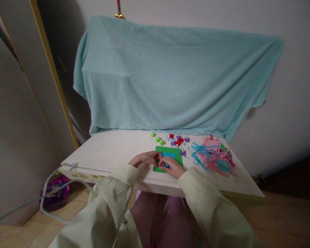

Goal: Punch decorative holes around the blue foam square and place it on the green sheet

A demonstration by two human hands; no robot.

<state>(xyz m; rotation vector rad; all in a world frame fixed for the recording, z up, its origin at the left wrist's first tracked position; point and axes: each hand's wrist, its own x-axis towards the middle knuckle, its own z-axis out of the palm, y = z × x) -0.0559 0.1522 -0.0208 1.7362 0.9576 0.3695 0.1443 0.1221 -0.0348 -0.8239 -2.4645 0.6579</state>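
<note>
A green square sheet (179,158) lies near the front edge of the white table, with a smaller blue sheet (170,154) over it. My left hand (150,158) comes in from the left with fingers curled at the blue sheet's left edge. Over the lower part of the blue sheet, my right hand (171,166) is closed, its fingertips meeting those of my left. A darker blue bit shows beneath my right fingers. Whatever the fingers pinch is hidden and too small to name.
Behind the sheets stand several small craft punches: green (157,139), red (179,141) and purple (183,152). Tiny blue paper bits lie around them. A heap of punched paper strips (214,155) covers the right of the white table (108,150). A light blue towel (170,79) hangs behind.
</note>
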